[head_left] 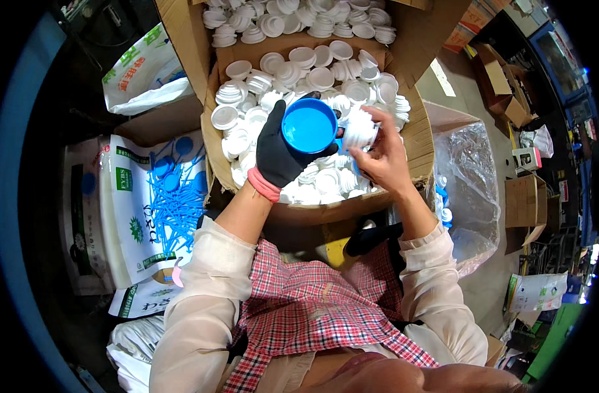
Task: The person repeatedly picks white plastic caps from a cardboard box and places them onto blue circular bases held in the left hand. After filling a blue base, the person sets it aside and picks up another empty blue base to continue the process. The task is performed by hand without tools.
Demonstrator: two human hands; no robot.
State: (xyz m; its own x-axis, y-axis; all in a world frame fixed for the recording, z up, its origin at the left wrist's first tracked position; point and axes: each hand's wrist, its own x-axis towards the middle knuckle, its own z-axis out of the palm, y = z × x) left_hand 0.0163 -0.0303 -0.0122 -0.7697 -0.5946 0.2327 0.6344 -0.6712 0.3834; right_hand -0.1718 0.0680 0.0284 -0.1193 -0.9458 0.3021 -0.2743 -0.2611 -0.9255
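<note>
My left hand (pixel 278 147), in a black glove with a pink band at the wrist, grips a round blue cup-shaped cap (pixel 310 126), its round face turned up toward me. Just to its right, my bare right hand (pixel 386 154) has its fingers around a small stack of white plastic caps (pixel 360 129), slightly blurred. Both hands are over an open cardboard box (pixel 414 141) filled with loose and nested white caps (pixel 237 141). A bit of blue shows below the right fingers; what it belongs to is hidden.
A second heap of white caps (pixel 286 23) lies behind the box. At left, a white printed sack (pixel 126 216) bears blue long-stemmed pieces (pixel 175 216). A clear plastic-lined container (pixel 470 177) stands at right with blue and white parts. Farther right are cardboard boxes (pixel 525 203).
</note>
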